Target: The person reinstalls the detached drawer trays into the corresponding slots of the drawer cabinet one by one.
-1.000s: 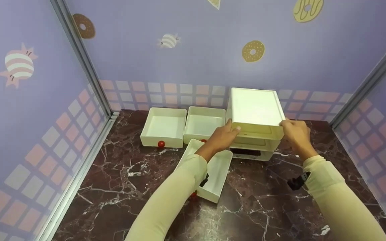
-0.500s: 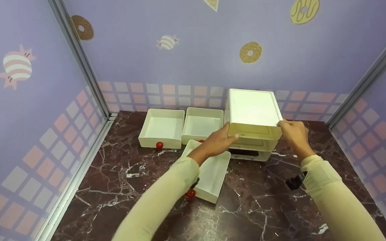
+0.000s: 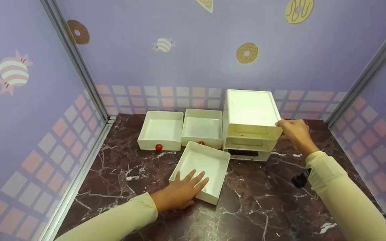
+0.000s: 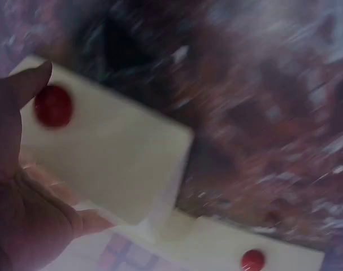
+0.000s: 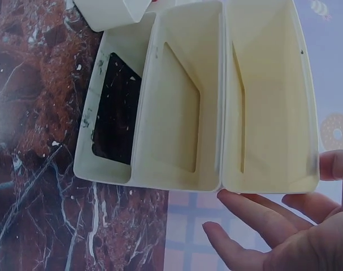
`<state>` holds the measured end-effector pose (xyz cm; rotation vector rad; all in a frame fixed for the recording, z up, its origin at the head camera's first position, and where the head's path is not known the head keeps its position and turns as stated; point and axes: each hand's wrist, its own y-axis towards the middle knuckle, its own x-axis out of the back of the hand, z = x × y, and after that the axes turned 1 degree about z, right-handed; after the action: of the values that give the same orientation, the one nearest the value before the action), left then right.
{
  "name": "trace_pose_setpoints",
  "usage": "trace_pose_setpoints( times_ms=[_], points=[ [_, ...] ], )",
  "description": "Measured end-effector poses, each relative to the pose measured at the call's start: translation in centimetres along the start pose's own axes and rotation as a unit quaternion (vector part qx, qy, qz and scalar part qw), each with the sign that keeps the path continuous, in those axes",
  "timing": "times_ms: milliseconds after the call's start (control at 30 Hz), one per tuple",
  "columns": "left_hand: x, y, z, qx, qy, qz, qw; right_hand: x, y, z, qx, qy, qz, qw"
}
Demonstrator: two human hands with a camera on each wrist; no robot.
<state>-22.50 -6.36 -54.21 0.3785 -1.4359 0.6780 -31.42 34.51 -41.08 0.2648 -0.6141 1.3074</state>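
Note:
My left hand (image 3: pixel 181 192) reaches over the near end of a white drawer (image 3: pixel 206 164) lying angled on the marble-patterned surface. Its fingers are spread above the drawer's end. In the left wrist view the thumb (image 4: pixel 35 84) lies beside the red knob (image 4: pixel 53 106) on that drawer's front. My right hand (image 3: pixel 295 132) holds the front right top corner of a white cabinet (image 3: pixel 253 107), thumb on the top and fingers along the side. The cabinet has three stacked drawerless compartments, their fronts facing me; a dark patch (image 5: pixel 117 110) shows in the lowest one.
Two more white drawers, the left one (image 3: pixel 161 127) and the middle one (image 3: pixel 203 124), stand side by side left of the cabinet, red knobs facing me. A purple patterned wall (image 3: pixel 193 67) rises behind, with side walls left and right.
My left hand has let go of the cabinet's left front side and moved down and left to the near drawer. My right hand stays on the cabinet's corner.

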Motion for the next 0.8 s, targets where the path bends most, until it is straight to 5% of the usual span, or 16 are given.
trace_pose_setpoints(
  times_ms=[267,533,800],
  points=[
    [-1.0,-0.4,-1.5,0.003,0.042,-0.016,0.999,-0.1,-0.2,-0.1,0.001,0.005,-0.001,1.0],
    [0.6,-0.2,-7.1,0.04,0.0,-0.006,0.9992,-0.2,-0.2,-0.1,0.009,0.005,-0.007,1.0],
    [2.0,1.2,-11.3,0.056,0.042,-0.019,0.9974,-0.3,0.0,-0.2,0.016,0.003,-0.015,1.0]
  ],
)
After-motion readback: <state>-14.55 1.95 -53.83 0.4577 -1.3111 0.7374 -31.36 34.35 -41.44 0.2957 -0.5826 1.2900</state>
